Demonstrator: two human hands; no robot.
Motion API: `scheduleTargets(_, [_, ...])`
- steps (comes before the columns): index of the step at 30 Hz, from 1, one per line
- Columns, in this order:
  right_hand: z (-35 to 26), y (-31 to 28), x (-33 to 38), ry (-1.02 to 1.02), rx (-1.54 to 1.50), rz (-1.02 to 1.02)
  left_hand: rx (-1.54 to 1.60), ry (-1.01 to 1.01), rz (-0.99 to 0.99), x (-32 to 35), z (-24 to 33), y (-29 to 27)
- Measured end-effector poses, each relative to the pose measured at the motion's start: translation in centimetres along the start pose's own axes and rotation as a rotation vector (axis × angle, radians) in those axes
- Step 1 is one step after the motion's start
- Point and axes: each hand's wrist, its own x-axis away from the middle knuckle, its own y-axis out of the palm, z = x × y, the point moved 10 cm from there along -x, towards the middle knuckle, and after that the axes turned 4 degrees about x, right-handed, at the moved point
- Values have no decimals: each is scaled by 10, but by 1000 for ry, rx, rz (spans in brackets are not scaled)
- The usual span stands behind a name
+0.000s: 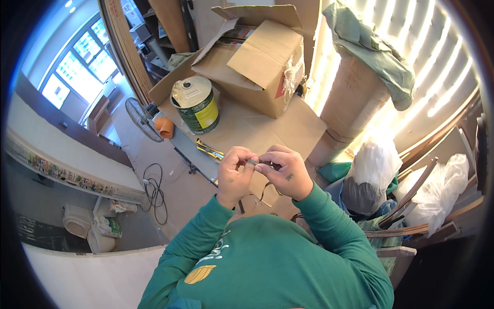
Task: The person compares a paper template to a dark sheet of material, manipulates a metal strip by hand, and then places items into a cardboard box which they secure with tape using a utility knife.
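Observation:
My left hand (235, 174) and my right hand (286, 171) meet in front of my chest, thumbs and fingertips pinched together. Between them is a small, thin dark piece (253, 161); its kind is too small to make out. Below the right hand hangs a thin dark strand (264, 192), and whether it joins the held piece I cannot tell. Just beyond the left hand, a yellow utility knife (210, 150) lies near the edge of a flat cardboard sheet (257, 131). A dark green and yellow metal can (193, 117) stands farther off on the cardboard.
Behind the can sits an opened cardboard box (247, 67). To the left are a fan (141, 120), an orange pipe fitting (164, 127) and a coiled black cable (155, 190) on the floor. White plastic bags (374, 165) and wood strips (411, 193) crowd the right side.

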Motion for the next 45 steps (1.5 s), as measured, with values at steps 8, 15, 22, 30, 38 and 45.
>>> scheduleTargets(8, [20,5,8,54,-351,-97,832,-597,-242,12,-46,27])
scheduleTargets(15, [71,39,30,521,-1015,-154,208,-214,-187,12,-36,15])
scheduleTargets(22, [78,11,31,390,-646,-20,-455,323,-394,7,38,48])
scheduleTargets(30, [72,-14,50,365,-354,-72,-185,55,-486,3,6,55])
scheduleTargets(38, [77,-31,69,307,-265,64,-70,-76,-442,19,-12,60])
scheduleTargets(45, [81,-45,82,312,-310,97,47,-122,-369,22,-12,64])
